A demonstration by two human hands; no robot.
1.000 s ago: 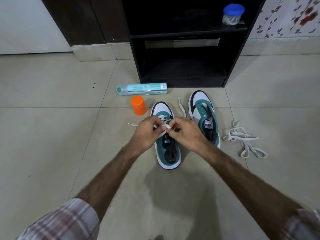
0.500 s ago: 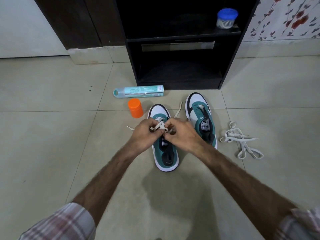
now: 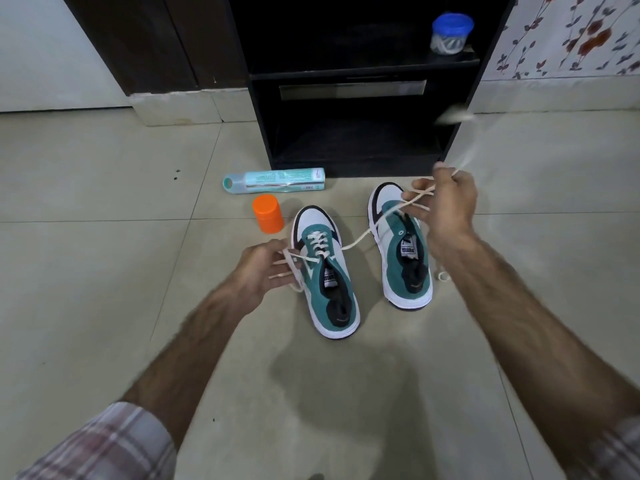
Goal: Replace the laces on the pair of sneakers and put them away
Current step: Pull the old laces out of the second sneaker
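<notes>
Left sneaker [image 3: 325, 282]: teal upper, white toe and sole, black trim at toe edge and heel lining. Cream lace [image 3: 360, 241] through its eyelets. Right sneaker [image 3: 401, 251]: same teal, white and black; white tongue label with black lettering. Cap [image 3: 267, 213]: solid bright orange. Tube [image 3: 275, 181]: pale mint-teal with a darker teal end, fine print too small to read. Jar [image 3: 450, 31]: blue lid, clear body, contents possibly whitish. Shelf unit [image 3: 349, 77]: black. Floor [image 3: 104, 271]: pale greenish-beige tiles. Wall [image 3: 571, 39]: white with red-brown flowers and dark leaf sprigs. Sleeve [image 3: 104, 445]: plaid, grey, white and faded red.
</notes>
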